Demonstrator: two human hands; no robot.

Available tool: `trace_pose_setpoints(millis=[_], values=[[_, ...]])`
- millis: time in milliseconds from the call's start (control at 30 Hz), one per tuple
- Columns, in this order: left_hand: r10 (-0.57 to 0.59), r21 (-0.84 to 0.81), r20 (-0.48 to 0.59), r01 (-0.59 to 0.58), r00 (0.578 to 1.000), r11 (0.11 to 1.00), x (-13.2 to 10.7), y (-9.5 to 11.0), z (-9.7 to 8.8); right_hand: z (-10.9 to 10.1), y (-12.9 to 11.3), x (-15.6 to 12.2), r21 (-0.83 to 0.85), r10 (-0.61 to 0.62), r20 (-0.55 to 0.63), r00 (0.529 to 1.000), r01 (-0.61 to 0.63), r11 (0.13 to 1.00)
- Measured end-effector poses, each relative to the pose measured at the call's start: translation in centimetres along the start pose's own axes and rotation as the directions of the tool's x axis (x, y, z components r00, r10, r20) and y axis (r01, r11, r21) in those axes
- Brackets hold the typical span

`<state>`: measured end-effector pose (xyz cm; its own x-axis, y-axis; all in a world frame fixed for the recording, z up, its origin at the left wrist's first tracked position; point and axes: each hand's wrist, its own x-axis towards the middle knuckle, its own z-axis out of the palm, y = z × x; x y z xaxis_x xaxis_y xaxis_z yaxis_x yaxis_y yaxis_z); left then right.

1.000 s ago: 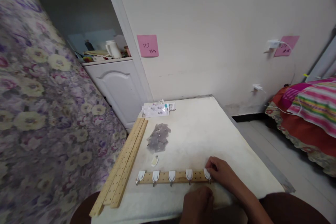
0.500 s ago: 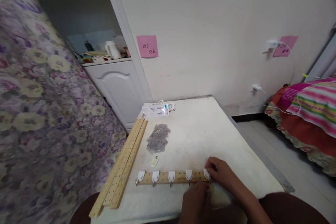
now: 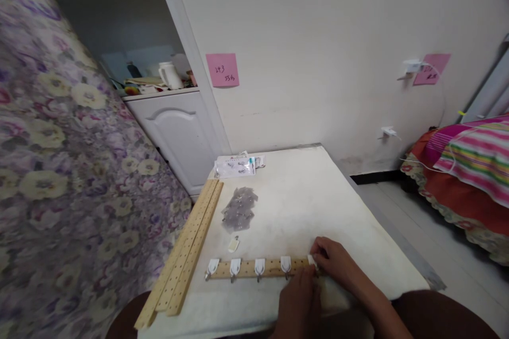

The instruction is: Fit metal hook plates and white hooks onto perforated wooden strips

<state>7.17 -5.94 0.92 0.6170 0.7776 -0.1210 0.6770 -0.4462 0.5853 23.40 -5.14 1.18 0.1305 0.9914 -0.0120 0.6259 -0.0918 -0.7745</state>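
Observation:
A perforated wooden strip (image 3: 274,268) lies across the near part of the table with several white hooks along it, such as one white hook (image 3: 260,266) near its middle. My right hand (image 3: 332,257) pinches the white hook (image 3: 311,260) at the strip's right end between thumb and fingers. From the near side, my left hand (image 3: 297,296) is closed, its fingertips together against that same hook and the strip's edge, covering the hook's lower part. A loose hook (image 3: 234,245) with a pale yellowish face rests behind the strip.
More perforated wooden strips (image 3: 185,254) lie along the table's left edge. Behind the loose hook is a pile of small clear packets (image 3: 240,210). Flat hook packaging (image 3: 235,167) sits at the far left corner of the table (image 3: 318,201). A flowered curtain (image 3: 79,169) hangs at the left.
My left fingertips have shifted slightly up and left onto the strip, hiding more of the end hook. My right hand has barely moved.

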Motion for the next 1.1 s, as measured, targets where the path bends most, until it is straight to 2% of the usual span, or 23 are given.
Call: trace_pose_setpoints(millis=[167,300,400,500,567,667,833,967,1100], values=[[-0.023,0.051,0.02,0.022,1.0,0.998,0.0,0.5,-0.2,0.0,-0.1,0.0,0.006,-0.001,-0.003,1.0,0.001,1.0],[-0.05,0.085,0.047,0.046,0.998,0.995,0.1,0.7,-0.4,-0.5,0.7,0.1,0.068,-0.039,0.012,0.999,0.038,0.997],[-0.034,0.071,0.051,0.031,0.998,0.997,0.2,0.6,-0.4,-2.0,1.7,0.2,0.124,-0.026,-0.126,0.992,0.042,0.991],[-0.01,0.037,0.041,0.008,0.999,0.999,0.2,0.4,-0.5,-3.9,2.6,0.2,0.199,0.052,-0.304,0.951,0.01,0.98],[-0.011,0.017,0.031,0.011,0.999,1.0,0.2,0.3,-0.4,-4.7,2.9,0.1,0.23,0.083,-0.349,0.934,-0.001,0.973],[-0.034,0.011,0.026,0.034,0.999,0.999,0.4,-0.1,-0.1,-4.3,2.7,0.1,0.221,0.066,-0.305,0.95,0.003,0.975],[-0.026,0.034,0.029,0.025,0.999,0.999,0.6,-0.6,0.4,-1.2,1.4,0.3,0.189,0.028,-0.096,0.995,-0.009,0.982],[-0.021,0.061,0.054,0.018,0.998,0.998,0.7,-0.4,0.2,0.4,1.0,0.4,0.154,0.048,-0.008,0.999,-0.046,0.987],[-0.049,0.103,0.087,0.04,0.995,0.994,0.7,-0.2,-0.1,0.5,1.2,0.7,0.123,0.092,0.045,0.995,-0.097,0.988]])
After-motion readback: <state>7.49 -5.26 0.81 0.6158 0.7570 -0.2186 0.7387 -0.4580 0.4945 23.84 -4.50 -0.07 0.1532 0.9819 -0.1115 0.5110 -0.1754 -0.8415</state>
